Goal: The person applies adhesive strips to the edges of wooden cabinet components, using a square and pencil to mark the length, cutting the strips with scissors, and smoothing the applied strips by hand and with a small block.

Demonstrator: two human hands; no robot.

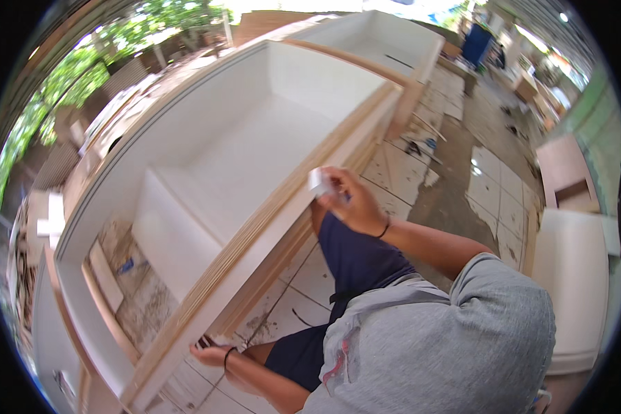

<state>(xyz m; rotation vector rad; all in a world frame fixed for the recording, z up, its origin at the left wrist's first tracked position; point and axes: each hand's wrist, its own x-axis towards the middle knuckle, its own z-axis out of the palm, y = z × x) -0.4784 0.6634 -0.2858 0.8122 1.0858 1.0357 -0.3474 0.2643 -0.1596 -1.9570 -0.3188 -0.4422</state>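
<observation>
A long wooden cabinet frame [252,238] with a white-lined inside lies open side up before me. My right hand [352,201] is closed around a small white block [316,182], held at the near rail about midway along it; motion blurs the fingers. Lower left, my left hand [212,354] is at the underside of the same rail near its left end, its fingers bent in. A small dark piece [204,341] shows by those fingers, too small to name. A grooved, bare-wood edge runs along the top of the near rail.
A second white-lined cabinet [366,45] stands beyond the first. Another panel [45,331] is at the far left. A white rounded piece [571,283] and a wooden panel [566,169] stand at right. Broken white tiles [486,183] cover parts of the floor.
</observation>
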